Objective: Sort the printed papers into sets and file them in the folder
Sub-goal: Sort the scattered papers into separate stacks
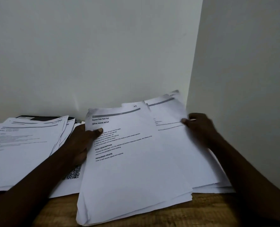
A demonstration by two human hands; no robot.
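Note:
A thick stack of printed papers [132, 174] lies in front of me on the wooden table [201, 210], its top sheet headed "Replace Toilet Paper Roll". My left hand [81, 141] grips the stack's left edge, thumb on top of the sheet. My right hand [199, 126] pinches the right edge of a sheet [168, 115] fanned out behind the top one. A second fanned pile of papers [24, 148] sits at the left. A dark folder [42, 118] shows only as a strip behind that pile.
A white wall rises right behind the papers, and a second wall [242, 79] closes off the right side. A loose sheet with a dark code pattern [72, 174] lies between the two piles under my left forearm.

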